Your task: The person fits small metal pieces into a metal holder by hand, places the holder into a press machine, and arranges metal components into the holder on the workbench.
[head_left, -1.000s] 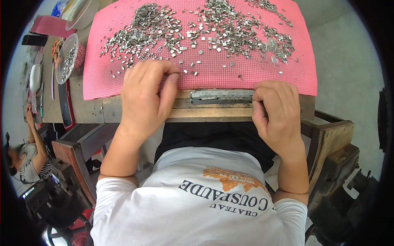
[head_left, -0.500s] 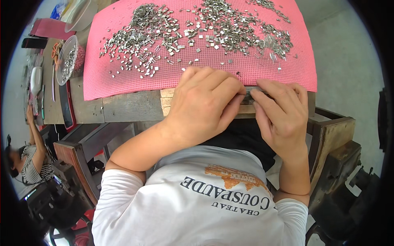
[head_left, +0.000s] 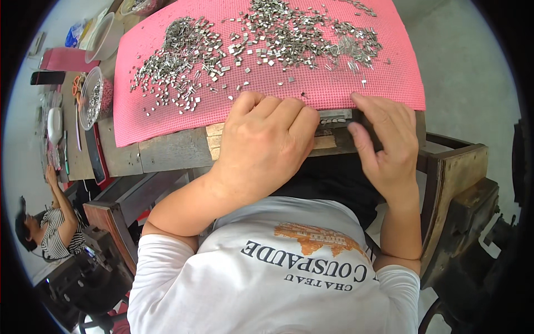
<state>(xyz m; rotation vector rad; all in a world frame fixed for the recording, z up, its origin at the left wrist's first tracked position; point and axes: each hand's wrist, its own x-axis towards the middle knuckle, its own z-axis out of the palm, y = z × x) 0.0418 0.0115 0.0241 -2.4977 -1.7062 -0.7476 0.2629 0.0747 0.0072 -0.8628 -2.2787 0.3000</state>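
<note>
My left hand (head_left: pixel 267 136) is closed at the table's front edge, its knuckles up and fingertips hidden beneath it. What it grips, if anything, does not show. Just to its right lies a narrow grey metal holder (head_left: pixel 340 114) with a row of small shiny pieces along it. A light wooden block (head_left: pixel 325 142) sits under the left hand and shows on both sides of it. My right hand (head_left: pixel 389 131) is open beside the holder's right end, thumb and fingers spread apart. Beyond both hands, many small metal pieces (head_left: pixel 289 36) lie in loose heaps on a pink mesh mat (head_left: pixel 250 111).
Left of the mat stands a clear tub (head_left: pixel 89 106) of small pieces, with a red-edged phone (head_left: pixel 99 156) nearer the edge. Orange-handled scissors (head_left: pixel 76 86) and a white tub (head_left: pixel 105 39) are farther back. Another person (head_left: pixel 55 234) in stripes sits at the far left.
My right hand has opened and drawn away from the left hand, uncovering the metal holder and its row of pieces. The left hand has shifted slightly left; the whole view has turned a little.
</note>
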